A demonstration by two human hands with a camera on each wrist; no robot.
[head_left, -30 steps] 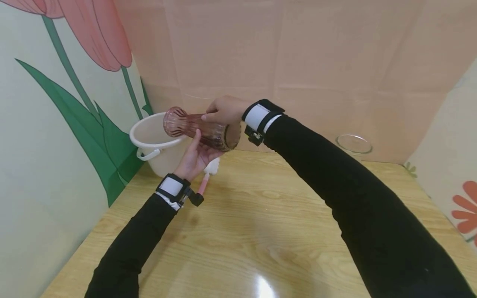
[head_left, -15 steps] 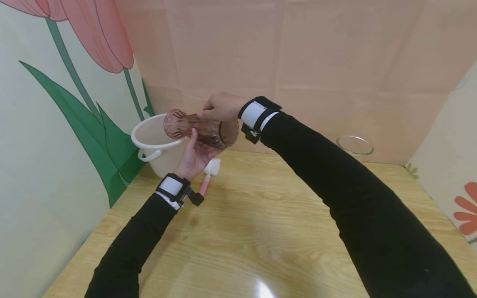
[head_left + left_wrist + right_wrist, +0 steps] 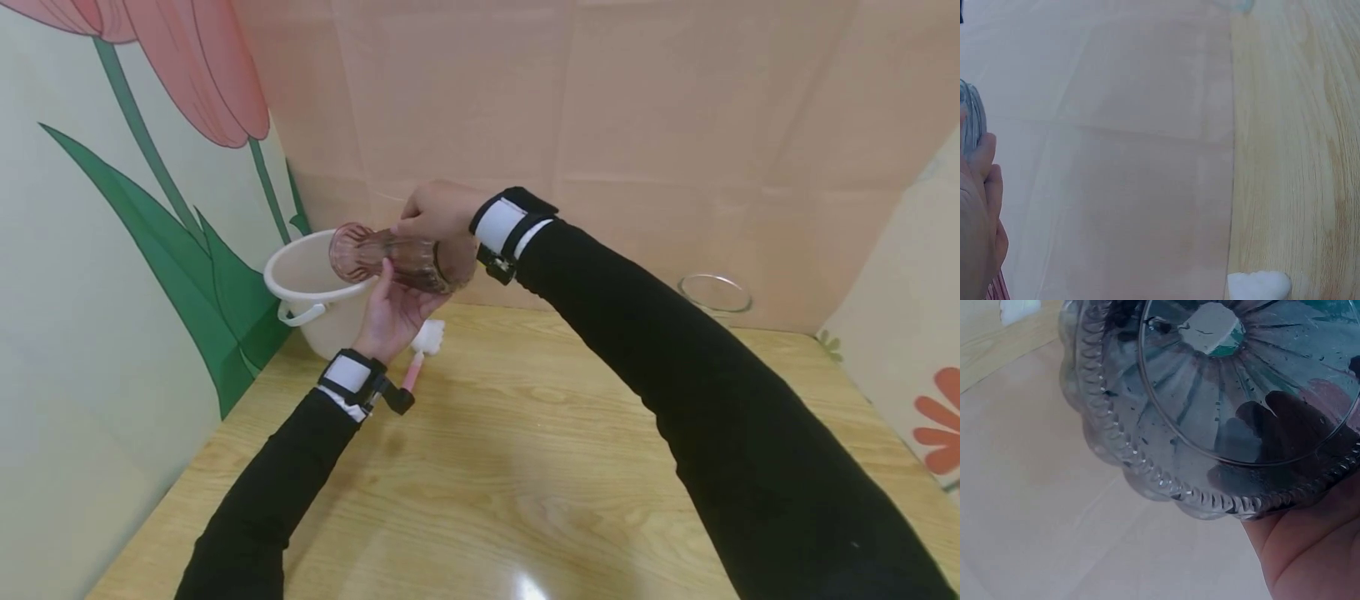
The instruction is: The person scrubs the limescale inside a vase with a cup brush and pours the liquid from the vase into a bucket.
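A ribbed pink-brown glass vase [image 3: 390,254] lies on its side in the air, its mouth pointing left over a white bucket [image 3: 300,296]. My right hand [image 3: 435,212] grips its base end from above. My left hand [image 3: 390,312] cups the vase from below, thumb up against its side. In the right wrist view the wet vase base [image 3: 1222,394] fills the frame, with my right hand [image 3: 1310,550] under it. The left wrist view catches my left hand [image 3: 979,219] and a sliver of the vase [image 3: 971,122] at the left edge.
A brush with a pink handle and white sponge head [image 3: 427,337] lies on the wooden table [image 3: 525,467] under my left hand; its sponge head [image 3: 1259,286] shows in the left wrist view. A clear glass bowl [image 3: 714,293] stands at the back right. Panels wall in three sides.
Both hands and the vase have shifted slightly up and left, toward the bucket. The grips are the same.
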